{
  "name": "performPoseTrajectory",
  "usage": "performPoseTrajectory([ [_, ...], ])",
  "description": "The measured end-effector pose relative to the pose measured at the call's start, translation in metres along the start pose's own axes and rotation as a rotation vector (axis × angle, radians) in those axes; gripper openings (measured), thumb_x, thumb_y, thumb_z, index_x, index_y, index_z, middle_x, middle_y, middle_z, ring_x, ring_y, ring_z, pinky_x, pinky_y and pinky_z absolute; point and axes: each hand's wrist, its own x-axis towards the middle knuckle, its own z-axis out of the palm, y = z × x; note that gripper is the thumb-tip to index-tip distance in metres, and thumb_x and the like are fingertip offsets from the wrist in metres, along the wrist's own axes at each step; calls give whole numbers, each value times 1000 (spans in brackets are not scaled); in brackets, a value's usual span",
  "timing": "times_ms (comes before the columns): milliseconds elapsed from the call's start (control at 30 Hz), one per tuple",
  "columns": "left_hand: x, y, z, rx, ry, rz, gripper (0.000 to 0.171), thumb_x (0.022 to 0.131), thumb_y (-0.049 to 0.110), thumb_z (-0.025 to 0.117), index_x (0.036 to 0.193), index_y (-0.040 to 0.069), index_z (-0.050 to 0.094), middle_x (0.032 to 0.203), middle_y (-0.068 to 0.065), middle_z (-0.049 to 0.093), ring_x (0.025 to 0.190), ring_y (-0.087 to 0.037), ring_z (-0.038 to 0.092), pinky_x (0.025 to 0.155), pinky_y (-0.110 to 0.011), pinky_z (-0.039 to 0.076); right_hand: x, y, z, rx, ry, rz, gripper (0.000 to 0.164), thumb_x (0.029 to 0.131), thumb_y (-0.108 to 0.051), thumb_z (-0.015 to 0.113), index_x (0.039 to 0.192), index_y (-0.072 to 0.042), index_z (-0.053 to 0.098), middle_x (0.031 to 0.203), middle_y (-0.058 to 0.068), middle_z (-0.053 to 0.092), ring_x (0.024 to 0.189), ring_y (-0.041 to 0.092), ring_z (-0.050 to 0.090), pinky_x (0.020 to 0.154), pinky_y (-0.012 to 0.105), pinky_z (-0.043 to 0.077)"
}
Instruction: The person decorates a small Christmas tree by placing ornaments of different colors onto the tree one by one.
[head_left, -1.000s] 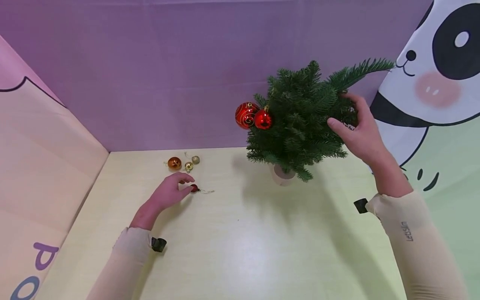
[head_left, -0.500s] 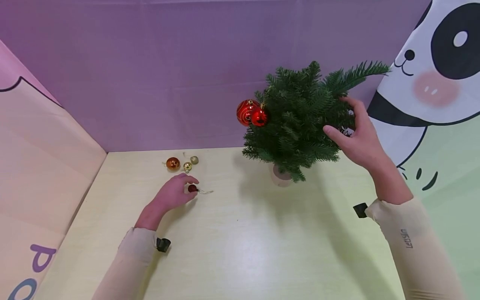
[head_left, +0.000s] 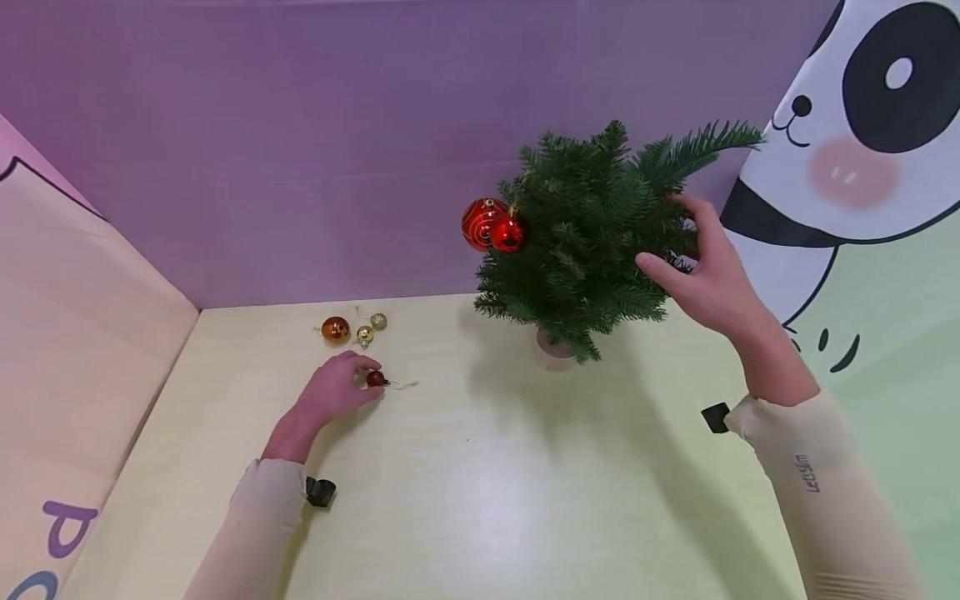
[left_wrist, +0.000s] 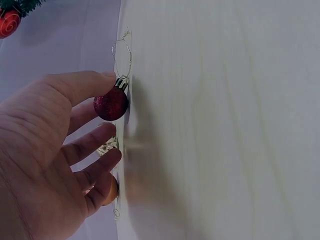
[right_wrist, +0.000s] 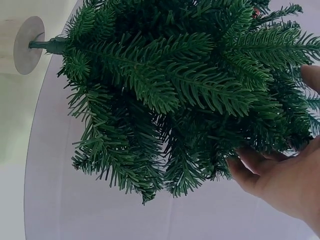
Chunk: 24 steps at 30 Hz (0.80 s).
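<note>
A small dark red glitter bauble [left_wrist: 111,104] with a silver cap and string loop lies on the pale table. My left hand [head_left: 339,386] is around it, the thumb at one side and the index finger at the other. A firm pinch is not visible. On the right stands a small artificial Christmas tree [head_left: 585,233] in a round pale base [head_left: 553,360]. My right hand [head_left: 708,279] reaches into its right-side branches, thumb and fingers spread apart. Foliage partly hides those fingertips. Two red baubles [head_left: 483,223] hang at the tree's left.
Behind the left hand lie an orange-brown bauble [head_left: 335,330] and two small gold baubles [head_left: 365,335]. A purple cloth backdrop [head_left: 300,167] rises along the table's far edge. Printed cloths flank both sides, with a panda [head_left: 862,167] at right.
My left hand has moved slightly over the small red bauble, its fingers now on either side. My right hand and the tree's upper right branch have shifted slightly left. The view has turned a little.
</note>
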Motion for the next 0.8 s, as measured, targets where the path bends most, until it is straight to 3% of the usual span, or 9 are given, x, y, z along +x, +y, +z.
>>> performPoseTrajectory([
  [200,-7,-2,7,-30,33,-12,34,85,20,74,112,1,68,107,-15,64,101,-33,59,89,-50,45,2,5,-1,10,-16,-29,75,93,-24,66,152,-15,22,155,8,21,139,29,27,104,58,31],
  [333,-14,-2,10,-31,40,-47,35,85,19,74,113,0,68,108,-16,65,102,-33,59,91,-51,45,3,6,-2,-8,-32,-55,76,92,-25,67,152,-14,21,155,7,21,141,25,24,103,58,31],
  [600,-23,8,13,-21,55,-75,41,86,23,73,118,-1,67,114,-19,64,108,-37,58,94,-51,44,2,8,-6,-10,-50,-95,78,92,-24,67,153,-13,20,156,8,20,143,21,19,102,60,30],
  [800,-32,17,17,-18,54,-117,35,86,24,73,113,2,71,112,-18,65,107,-38,59,92,-52,44,5,12,-7,-6,-86,-123,78,92,-25,67,153,-11,20,156,9,20,143,21,19,102,58,31],
])
